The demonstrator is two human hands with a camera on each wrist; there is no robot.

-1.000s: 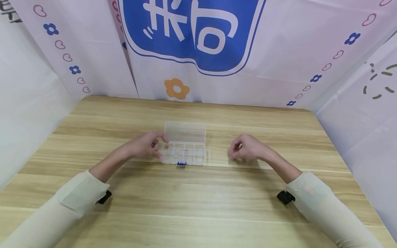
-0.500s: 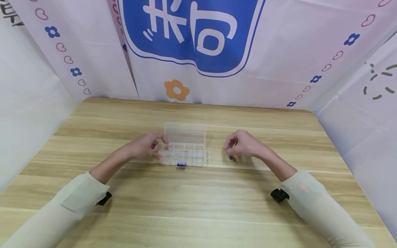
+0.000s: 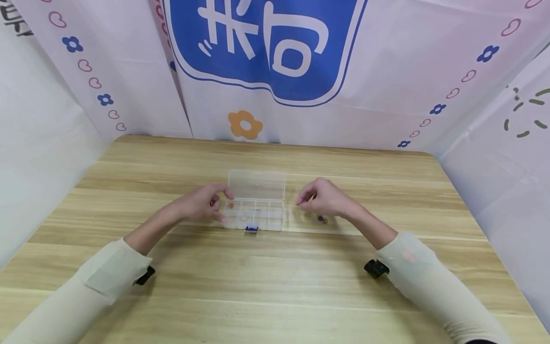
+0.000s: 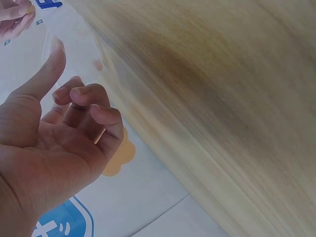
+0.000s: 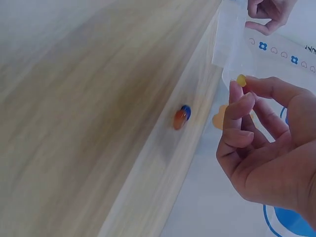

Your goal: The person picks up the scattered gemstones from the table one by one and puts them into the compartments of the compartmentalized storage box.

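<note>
A clear plastic compartment box [image 3: 275,222] stands on the wooden table, its lid [image 3: 257,185] folded back and a blue latch [image 3: 251,228] at the front. My left hand [image 3: 202,201] grips the box's left end, index finger at the back corner and thumb at the front corner. An orange bead [image 3: 231,205] lies in the back left compartment; a pale bead [image 3: 243,219] lies farther forward. Between thumb and fingertips, my right hand [image 3: 324,197] pinches a small yellow bead [image 5: 241,80], just right of the box. Below that hand, a blue bead [image 3: 320,218] and an orange-brown bead [image 3: 325,221] lie side by side.
The wooden table [image 3: 275,282] extends around the box on all sides. Behind it hangs a white printed cloth [image 3: 365,119], with further white cloth at both sides. Black wrist cameras [image 3: 376,268] sit under the sleeves.
My right hand has lifted from the table and moved left toward the box with the yellow bead. The blue and orange-brown beads have come into view beneath it. The left hand stays put.
</note>
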